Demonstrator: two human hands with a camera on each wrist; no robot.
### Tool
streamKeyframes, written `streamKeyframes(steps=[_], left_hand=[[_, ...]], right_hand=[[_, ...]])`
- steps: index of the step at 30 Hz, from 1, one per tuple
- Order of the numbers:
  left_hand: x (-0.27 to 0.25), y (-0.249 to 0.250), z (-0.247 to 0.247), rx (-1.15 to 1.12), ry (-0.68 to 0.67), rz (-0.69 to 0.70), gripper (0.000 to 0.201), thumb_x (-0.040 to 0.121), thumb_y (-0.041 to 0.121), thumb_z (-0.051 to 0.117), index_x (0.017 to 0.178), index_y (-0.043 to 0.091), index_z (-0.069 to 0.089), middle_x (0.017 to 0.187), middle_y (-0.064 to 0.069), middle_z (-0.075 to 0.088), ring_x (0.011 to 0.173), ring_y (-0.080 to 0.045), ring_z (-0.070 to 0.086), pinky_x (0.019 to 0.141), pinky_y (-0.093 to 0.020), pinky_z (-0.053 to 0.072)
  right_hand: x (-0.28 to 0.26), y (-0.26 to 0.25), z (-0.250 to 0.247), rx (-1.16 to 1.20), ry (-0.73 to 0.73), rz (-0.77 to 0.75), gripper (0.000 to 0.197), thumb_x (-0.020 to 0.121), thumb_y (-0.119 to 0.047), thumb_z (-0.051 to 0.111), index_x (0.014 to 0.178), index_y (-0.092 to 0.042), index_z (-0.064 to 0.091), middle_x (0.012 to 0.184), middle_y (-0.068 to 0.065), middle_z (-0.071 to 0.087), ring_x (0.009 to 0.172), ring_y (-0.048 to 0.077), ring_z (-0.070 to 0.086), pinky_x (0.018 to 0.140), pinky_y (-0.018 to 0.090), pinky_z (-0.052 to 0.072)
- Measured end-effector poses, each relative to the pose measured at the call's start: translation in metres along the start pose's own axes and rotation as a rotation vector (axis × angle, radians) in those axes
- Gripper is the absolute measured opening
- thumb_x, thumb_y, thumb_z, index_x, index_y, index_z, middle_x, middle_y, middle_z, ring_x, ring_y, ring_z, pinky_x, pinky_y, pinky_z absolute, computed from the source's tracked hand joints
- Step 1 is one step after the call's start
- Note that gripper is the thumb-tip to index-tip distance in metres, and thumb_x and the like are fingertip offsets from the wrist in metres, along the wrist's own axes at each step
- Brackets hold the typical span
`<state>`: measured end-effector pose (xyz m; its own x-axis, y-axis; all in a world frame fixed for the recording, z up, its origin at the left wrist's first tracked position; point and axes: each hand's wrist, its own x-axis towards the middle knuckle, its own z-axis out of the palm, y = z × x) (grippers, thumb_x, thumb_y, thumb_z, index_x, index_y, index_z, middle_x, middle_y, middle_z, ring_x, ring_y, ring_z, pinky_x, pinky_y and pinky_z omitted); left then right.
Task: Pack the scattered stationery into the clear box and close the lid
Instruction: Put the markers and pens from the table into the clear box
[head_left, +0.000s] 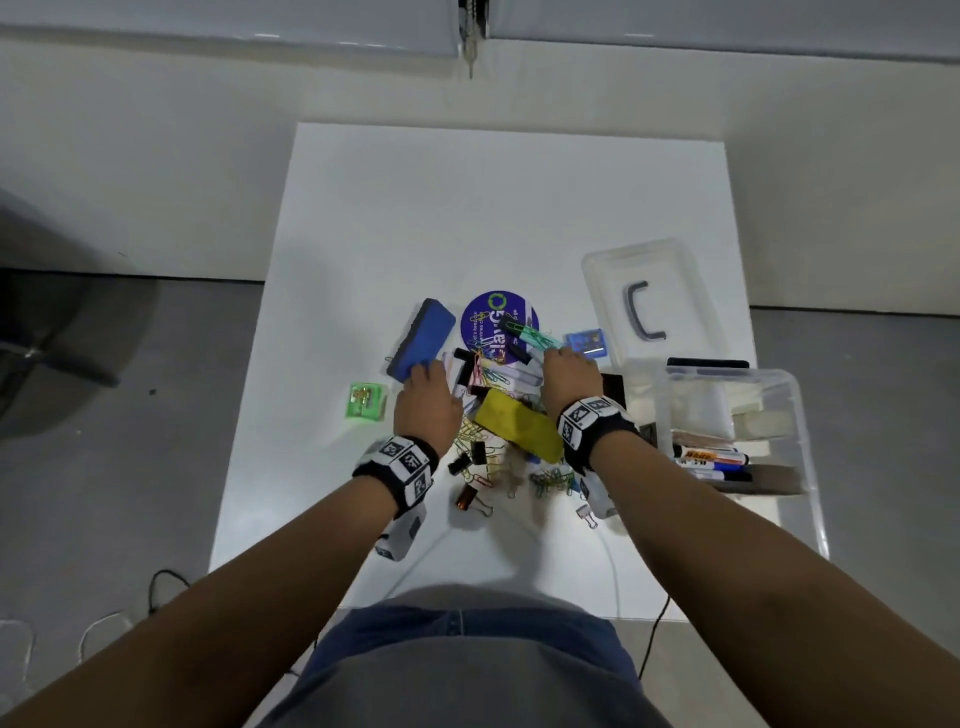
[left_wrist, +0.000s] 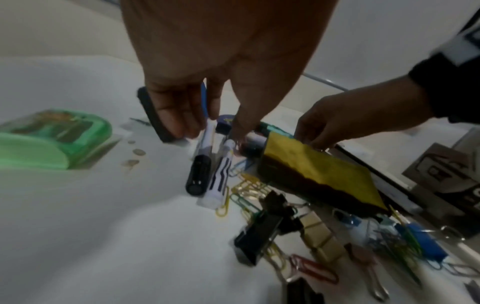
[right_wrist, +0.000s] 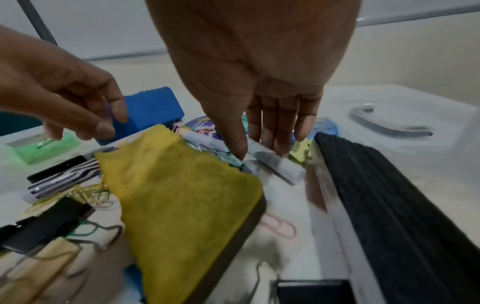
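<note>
The clear box (head_left: 800, 415) stands open at the table's right, with markers (head_left: 711, 460) and white items inside. Its lid (head_left: 602, 265) lies behind it, handle up. A stationery pile fills the middle: yellow-topped eraser (head_left: 519, 426), blue eraser (head_left: 421, 338), purple disc (head_left: 498, 317), paper clips and binder clips. My left hand (left_wrist: 210, 131) reaches down with straight fingers at a black-capped marker (left_wrist: 198, 174) and a striped marker (left_wrist: 221, 174). My right hand (right_wrist: 259, 152) points its thumb and fingers down around a white marker (right_wrist: 275, 164). Neither hand holds anything.
A green sharpener case (head_left: 367, 400) sits alone left of the pile. A black ribbed eraser (right_wrist: 389, 205) lies between the pile and the box. A small blue case (head_left: 587, 343) sits by the lid. The white table (head_left: 493, 197) drops off on all sides.
</note>
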<state>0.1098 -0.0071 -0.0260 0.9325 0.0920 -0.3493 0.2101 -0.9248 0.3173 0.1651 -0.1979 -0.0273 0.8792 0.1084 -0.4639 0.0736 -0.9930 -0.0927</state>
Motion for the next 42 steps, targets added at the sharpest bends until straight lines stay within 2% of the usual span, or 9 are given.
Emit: streamKeyframes(steps=[7, 13, 17, 21, 28, 32, 36, 39, 42], left_hand=[[0.004, 0.0, 0.018, -0.078, -0.165, -0.151, 0.064, 0.085, 0.017, 0.064, 0.136, 0.003, 0.027, 0.124, -0.022, 0.051, 0.109, -0.039, 0.056, 0.082, -0.044, 0.048], [0.001, 0.0, 0.014, -0.17, -0.186, -0.207, 0.054, 0.092, 0.017, 0.052, 0.137, -0.001, 0.028, 0.134, -0.024, 0.041, 0.113, -0.043, 0.053, 0.087, -0.044, 0.045], [0.007, -0.002, 0.009, -0.18, -0.153, -0.074, 0.042, 0.09, 0.016, 0.054, 0.126, 0.004, 0.037, 0.124, -0.02, 0.047, 0.103, -0.04, 0.056, 0.08, -0.045, 0.048], [0.02, 0.004, 0.009, -0.119, -0.155, 0.118, 0.042, 0.091, 0.018, 0.056, 0.13, 0.01, 0.043, 0.12, -0.017, 0.052, 0.103, -0.037, 0.057, 0.079, -0.041, 0.048], [0.031, 0.025, 0.007, -0.001, -0.233, 0.219, 0.041, 0.089, 0.01, 0.058, 0.129, 0.006, 0.051, 0.118, -0.019, 0.049, 0.101, -0.037, 0.058, 0.079, -0.041, 0.049], [0.03, 0.03, -0.004, -0.022, -0.186, 0.241, 0.041, 0.093, 0.015, 0.059, 0.131, 0.005, 0.049, 0.125, -0.019, 0.057, 0.114, -0.036, 0.056, 0.09, -0.041, 0.045], [0.018, 0.031, -0.02, -0.041, -0.052, 0.244, 0.036, 0.095, 0.021, 0.057, 0.127, 0.008, 0.051, 0.116, -0.018, 0.066, 0.104, -0.036, 0.062, 0.079, -0.039, 0.048], [0.008, 0.043, -0.023, -0.064, 0.006, 0.242, 0.026, 0.096, 0.029, 0.054, 0.113, 0.009, 0.053, 0.1, -0.016, 0.068, 0.091, -0.036, 0.063, 0.068, -0.038, 0.046], [-0.004, 0.067, -0.02, -0.14, -0.021, 0.221, 0.037, 0.097, 0.028, 0.053, 0.129, 0.01, 0.049, 0.119, -0.016, 0.064, 0.107, -0.036, 0.06, 0.084, -0.041, 0.048]], right_hand=[[-0.001, -0.006, 0.008, 0.207, 0.009, 0.083, 0.046, 0.089, -0.013, 0.053, 0.132, -0.003, 0.039, 0.127, 0.021, 0.054, 0.114, 0.038, 0.057, 0.094, 0.044, 0.047], [0.009, -0.027, 0.006, 0.205, -0.092, -0.055, 0.058, 0.086, -0.036, 0.069, 0.127, -0.005, 0.042, 0.131, 0.02, 0.045, 0.112, 0.037, 0.056, 0.092, 0.044, 0.047], [0.008, -0.021, 0.008, 0.105, -0.113, -0.061, 0.058, 0.088, -0.038, 0.065, 0.13, -0.005, 0.043, 0.133, 0.018, 0.045, 0.116, 0.033, 0.054, 0.096, 0.043, 0.047], [-0.007, -0.006, -0.007, 0.104, -0.034, -0.018, 0.049, 0.093, -0.019, 0.056, 0.135, -0.002, 0.037, 0.131, 0.02, 0.05, 0.117, 0.036, 0.054, 0.093, 0.043, 0.047], [-0.066, 0.043, -0.069, 0.337, -0.11, 0.019, 0.037, 0.097, -0.012, 0.043, 0.133, -0.007, 0.039, 0.119, 0.022, 0.061, 0.108, 0.037, 0.059, 0.082, 0.038, 0.044], [-0.111, 0.087, -0.109, 0.382, -0.038, -0.042, 0.007, 0.095, -0.007, 0.045, 0.1, -0.011, 0.048, 0.101, 0.014, 0.06, 0.093, 0.031, 0.056, 0.069, 0.029, 0.032], [-0.153, 0.141, -0.124, 0.365, 0.067, 0.044, 0.01, 0.094, -0.008, 0.05, 0.092, -0.018, 0.051, 0.079, -0.002, 0.054, 0.069, 0.017, 0.05, 0.055, 0.023, 0.03], [-0.172, 0.176, -0.114, 0.271, 0.054, 0.107, 0.013, 0.093, -0.01, 0.051, 0.102, -0.016, 0.057, 0.086, 0.001, 0.054, 0.076, 0.023, 0.05, 0.062, 0.029, 0.037], [-0.18, 0.19, -0.098, 0.3, 0.01, 0.097, 0.011, 0.093, -0.01, 0.051, 0.1, -0.017, 0.057, 0.085, 0.001, 0.055, 0.079, 0.026, 0.054, 0.068, 0.031, 0.04]])
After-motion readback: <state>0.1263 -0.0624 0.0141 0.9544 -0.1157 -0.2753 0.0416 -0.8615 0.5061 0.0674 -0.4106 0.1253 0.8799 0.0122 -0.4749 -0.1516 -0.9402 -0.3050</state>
